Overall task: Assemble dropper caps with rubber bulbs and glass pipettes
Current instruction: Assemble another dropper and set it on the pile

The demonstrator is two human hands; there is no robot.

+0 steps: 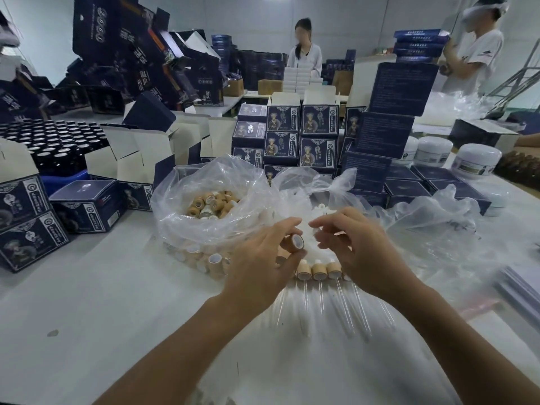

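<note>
Centrally, the left hand (264,252) grips one tan dropper cap (295,242), fingers and thumb curled round its side, the white-lined open end turned toward the camera. Right hand (355,244): just beside the cap, fingers loosely curled and fingertips (317,225) drawn together near the cap's mouth; whether they pinch a small white piece cannot be told, as the spot is blurred against white contents behind.

Row of finished droppers (318,271): directly below the held cap, on the white table (102,302), tan collars side by side, clear glass pipettes (321,299) pointing toward the camera; partly hidden under both hands.

Bag of loose caps (210,206): clear plastic, open-topped, to the left of and behind the held cap, filled with tan caps.

Second clear bag (309,188): behind the held cap, holding white parts, likely rubber bulbs; detail unclear.

Dark blue printed cartons (292,133): stacked well behind the cap; more stand at far left.

Tray of dark bottles (55,138): far left and behind.

White jars (476,159): far right and behind.

Two people in white tops (305,54): standing at the back of the room.
</note>
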